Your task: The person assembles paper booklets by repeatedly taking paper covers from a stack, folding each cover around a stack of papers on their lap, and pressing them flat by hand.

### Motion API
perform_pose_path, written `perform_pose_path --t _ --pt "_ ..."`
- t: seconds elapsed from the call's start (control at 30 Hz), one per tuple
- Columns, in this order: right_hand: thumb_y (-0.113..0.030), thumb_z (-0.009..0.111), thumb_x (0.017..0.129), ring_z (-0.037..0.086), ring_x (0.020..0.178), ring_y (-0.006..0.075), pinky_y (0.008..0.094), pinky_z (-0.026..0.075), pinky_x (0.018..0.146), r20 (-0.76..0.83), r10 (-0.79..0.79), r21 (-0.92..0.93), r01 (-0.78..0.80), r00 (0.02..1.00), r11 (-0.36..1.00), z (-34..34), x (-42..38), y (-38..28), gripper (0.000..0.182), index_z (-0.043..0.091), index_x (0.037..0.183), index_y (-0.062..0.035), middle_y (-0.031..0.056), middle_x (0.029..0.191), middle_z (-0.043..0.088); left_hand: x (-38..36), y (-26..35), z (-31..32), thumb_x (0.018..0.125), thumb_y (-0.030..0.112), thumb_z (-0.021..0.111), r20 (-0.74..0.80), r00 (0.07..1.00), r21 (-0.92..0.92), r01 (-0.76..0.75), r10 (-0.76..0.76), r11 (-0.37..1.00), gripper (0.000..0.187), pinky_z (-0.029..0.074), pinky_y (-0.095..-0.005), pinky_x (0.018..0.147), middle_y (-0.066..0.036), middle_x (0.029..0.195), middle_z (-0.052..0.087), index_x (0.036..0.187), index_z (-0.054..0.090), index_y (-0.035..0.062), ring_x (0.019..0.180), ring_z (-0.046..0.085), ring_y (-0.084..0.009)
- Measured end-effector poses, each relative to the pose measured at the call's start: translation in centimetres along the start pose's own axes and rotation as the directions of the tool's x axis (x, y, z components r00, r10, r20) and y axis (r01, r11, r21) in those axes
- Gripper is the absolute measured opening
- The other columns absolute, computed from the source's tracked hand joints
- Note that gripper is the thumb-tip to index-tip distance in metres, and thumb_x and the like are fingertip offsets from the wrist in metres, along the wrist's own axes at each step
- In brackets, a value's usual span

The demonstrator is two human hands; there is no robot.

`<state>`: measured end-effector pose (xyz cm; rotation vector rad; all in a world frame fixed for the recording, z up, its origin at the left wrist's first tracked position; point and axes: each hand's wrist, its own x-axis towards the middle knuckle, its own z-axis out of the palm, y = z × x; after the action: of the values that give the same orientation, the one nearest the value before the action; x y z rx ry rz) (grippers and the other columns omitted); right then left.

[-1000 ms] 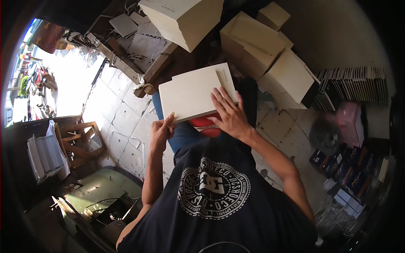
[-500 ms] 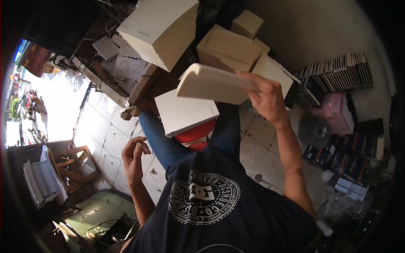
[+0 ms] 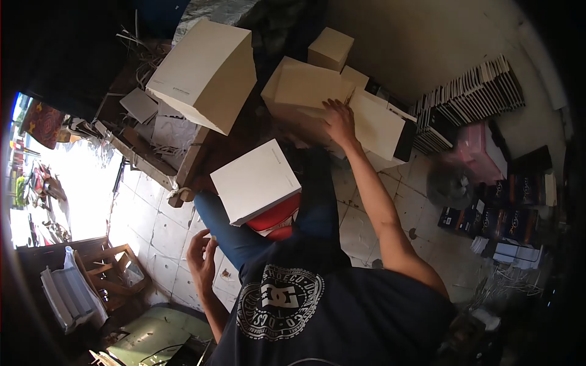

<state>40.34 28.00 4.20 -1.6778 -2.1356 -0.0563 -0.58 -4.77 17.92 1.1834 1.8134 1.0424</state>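
My right hand (image 3: 339,122) rests at the near right edge of a stack of cream booklets (image 3: 292,113), fingers stretched out and apart. A cream booklet (image 3: 308,85) lies on top of that stack, its corner close to my fingertips. Between my knees, a thick white paper block (image 3: 253,181) with small print near one edge sits on a red stool (image 3: 276,215). Beside my left thigh, my left hand (image 3: 202,259) hangs in the air, loosely curled, with a gap between fingers and thumb and nothing visible in it.
A tall paper stack (image 3: 207,79) stands at upper left beside a wooden tray (image 3: 139,155) of paper scraps. More cream stacks (image 3: 375,125) are right of my hand. Black-covered books (image 3: 470,91) line the wall near a fan (image 3: 450,183), a pink container (image 3: 481,152) and dark boxes (image 3: 513,210).
My right hand has carried the bent booklet forward and left, and it now lies flat on the cream stack with my fingers apart. My left hand stays by my thigh, and the view has shifted.
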Motion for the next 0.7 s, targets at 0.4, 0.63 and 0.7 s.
perform_pose_path --t 0.4,0.63,0.7 --pt "-0.067 0.071 0.079 0.033 0.139 0.0366 0.0647 0.027 0.105 -0.094 0.429 -0.260 -0.438 0.899 0.861 -5.9 -10.4 20.8 0.089 0.046 0.141 -0.0082 0.0169 0.149 0.041 4.0 4.6 2.8 0.089 0.014 0.072 0.160 0.965 0.208 -0.237 0.206 0.949 0.027 0.050 -0.0326 0.073 -0.007 0.078 0.067 0.113 0.067 0.0022 0.075 0.064 -0.0172" --pt "-0.015 0.065 0.098 0.059 0.070 0.0072 0.0229 0.042 0.059 -0.376 0.427 0.565 -0.161 0.822 0.809 -13.0 -10.6 12.3 0.021 0.057 0.108 0.0009 0.0061 0.077 0.065 4.0 12.5 6.8 0.083 0.009 0.076 0.367 0.850 0.006 -0.409 0.378 0.913 0.031 0.050 -0.0342 0.082 -0.012 0.090 0.070 0.110 0.066 -0.0012 0.086 0.066 -0.0232" --pt "-0.008 0.066 0.097 0.060 0.078 0.0084 0.0206 0.047 0.068 -0.281 0.408 0.716 -0.094 0.868 0.692 -19.2 -11.5 3.7 0.019 0.056 0.109 0.0023 0.0068 0.089 0.065 3.8 14.3 8.3 0.080 0.010 0.079 0.342 0.768 -0.099 -0.544 0.542 0.833 0.037 0.051 -0.0383 0.087 -0.014 0.103 0.069 0.113 0.065 -0.0007 0.095 0.066 -0.0291"
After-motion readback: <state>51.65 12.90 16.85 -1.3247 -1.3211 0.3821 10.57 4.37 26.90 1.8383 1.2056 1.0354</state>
